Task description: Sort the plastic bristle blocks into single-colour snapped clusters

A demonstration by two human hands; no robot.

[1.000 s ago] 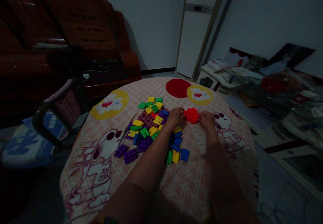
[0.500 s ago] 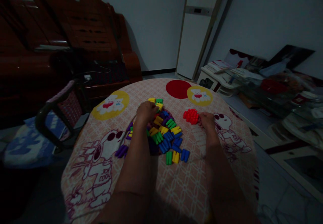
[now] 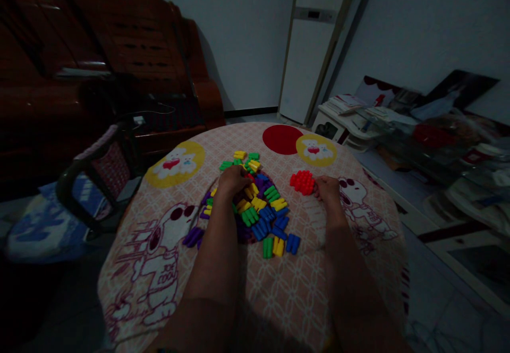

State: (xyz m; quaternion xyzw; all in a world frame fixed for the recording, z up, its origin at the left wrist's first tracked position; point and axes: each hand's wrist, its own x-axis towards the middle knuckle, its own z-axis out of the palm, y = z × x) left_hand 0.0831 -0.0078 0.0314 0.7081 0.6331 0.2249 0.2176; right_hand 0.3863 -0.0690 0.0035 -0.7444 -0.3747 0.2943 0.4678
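Observation:
My left hand [image 3: 234,181] is down among a pile of plastic building blocks in yellow, green [image 3: 250,215], blue [image 3: 261,229] and purple. Its fingers are curled together beside a bit of red, and the fingertips are partly hidden, so I cannot make out what they pinch. To the right of the pile lies a cluster of red building blocks [image 3: 303,182] with rounded knobs. My right hand [image 3: 327,188] is closed at its right edge, thumb and fingers pinching that side.
A patterned cloth with cartoon dogs covers the round table [image 3: 287,289]. Left of it stands a chair [image 3: 103,167], with a wooden sofa [image 3: 143,50] behind. A cluttered cabinet [image 3: 398,146] runs along the right. A tall white appliance [image 3: 305,61] stands at the back.
My left hand has come a little nearer and lower into the pile, baring green and yellow blocks at its far side. My right hand and the red cluster have stayed nearly put.

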